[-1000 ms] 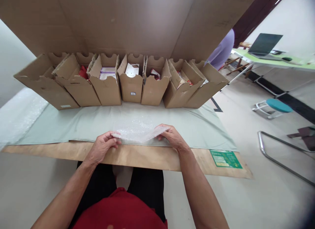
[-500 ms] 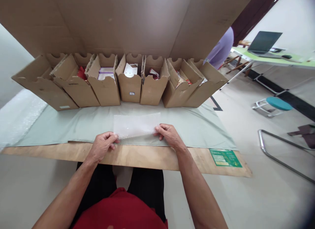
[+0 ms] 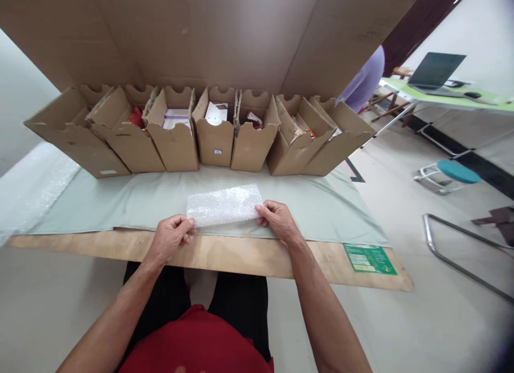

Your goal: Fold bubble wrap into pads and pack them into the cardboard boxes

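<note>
A small rectangular sheet of bubble wrap (image 3: 223, 205) lies flat on the pale green cloth (image 3: 120, 202) over the wooden table. My left hand (image 3: 171, 239) pinches its near left corner with curled fingers. My right hand (image 3: 277, 220) pinches the near right corner. Both hands are at the table's front edge, with the sheet stretched between them.
A row of several open cardboard bins (image 3: 176, 135) with packets inside stands behind the cloth, backed by a big cardboard flap (image 3: 201, 36). More bubble wrap (image 3: 32, 185) lies at far left. A green sticker (image 3: 369, 258) is on the table's right end. A person in purple (image 3: 363, 84), a laptop (image 3: 436, 70) and a stool (image 3: 452, 172) are to the right.
The bubble wrap was lifted and sagging between my hands a second ago; now it is spread out flat on the cloth, with my hands still on its near corners.
</note>
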{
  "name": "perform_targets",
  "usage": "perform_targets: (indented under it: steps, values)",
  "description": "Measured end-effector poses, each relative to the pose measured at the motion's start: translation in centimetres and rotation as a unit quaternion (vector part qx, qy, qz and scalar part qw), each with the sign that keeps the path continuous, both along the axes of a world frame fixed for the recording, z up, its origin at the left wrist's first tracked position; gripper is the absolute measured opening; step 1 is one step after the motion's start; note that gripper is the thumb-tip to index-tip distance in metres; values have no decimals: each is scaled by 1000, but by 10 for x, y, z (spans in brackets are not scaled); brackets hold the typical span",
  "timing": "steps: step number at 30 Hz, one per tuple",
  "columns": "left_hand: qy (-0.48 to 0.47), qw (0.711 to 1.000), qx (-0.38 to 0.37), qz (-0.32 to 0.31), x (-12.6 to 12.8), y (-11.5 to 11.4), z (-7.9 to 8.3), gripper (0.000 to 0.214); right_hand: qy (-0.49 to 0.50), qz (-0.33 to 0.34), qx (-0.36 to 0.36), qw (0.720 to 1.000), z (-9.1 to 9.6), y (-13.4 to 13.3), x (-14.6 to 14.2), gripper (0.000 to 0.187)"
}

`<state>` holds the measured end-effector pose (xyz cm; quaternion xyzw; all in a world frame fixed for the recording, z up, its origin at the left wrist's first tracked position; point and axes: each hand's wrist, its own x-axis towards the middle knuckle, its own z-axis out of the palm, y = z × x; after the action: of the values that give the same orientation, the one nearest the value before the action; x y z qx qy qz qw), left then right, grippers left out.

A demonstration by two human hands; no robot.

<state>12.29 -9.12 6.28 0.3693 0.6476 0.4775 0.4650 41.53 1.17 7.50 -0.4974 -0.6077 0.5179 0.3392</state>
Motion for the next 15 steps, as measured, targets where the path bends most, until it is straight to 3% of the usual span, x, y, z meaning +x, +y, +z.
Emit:
perform_targets:
  steps: [15]
  values:
    - [28, 1000, 4, -5, 3, 1, 1, 36, -24, -16, 34, 999, -8, 2, 0, 44]
